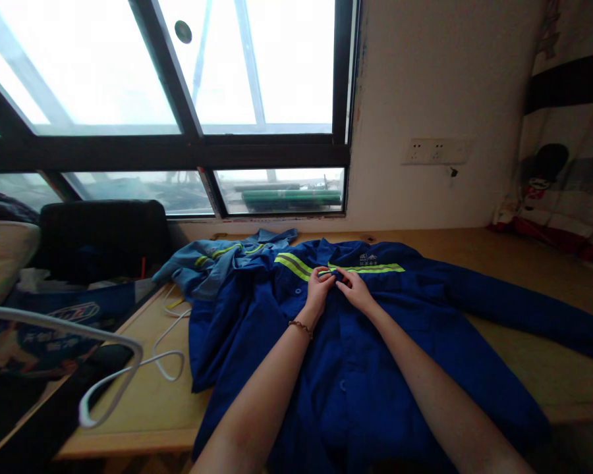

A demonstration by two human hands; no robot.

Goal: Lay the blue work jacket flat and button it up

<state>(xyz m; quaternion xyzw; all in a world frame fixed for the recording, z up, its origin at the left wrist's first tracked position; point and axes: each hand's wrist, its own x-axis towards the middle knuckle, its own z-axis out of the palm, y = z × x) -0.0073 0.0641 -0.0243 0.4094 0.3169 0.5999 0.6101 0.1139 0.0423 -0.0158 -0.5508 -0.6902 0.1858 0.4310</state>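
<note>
A dark blue work jacket (380,355) with yellow-green reflective chest stripes lies spread on the wooden table, its front facing up. My left hand (320,284) and my right hand (352,287) meet at the upper front placket, close to the chest stripe. Fingers of both hands pinch the jacket's front edge between them; whether a button is held there is hidden. Below them, a round button (342,385) shows on the lower front. One sleeve stretches out to the right across the table.
A lighter blue garment (202,263) with similar stripes lies at the left behind the jacket. A white cable (170,359) loops over the wooden table (143,408). Beyond are a black chair back (103,230), windows, a wall socket (435,151) and a curtain (568,158).
</note>
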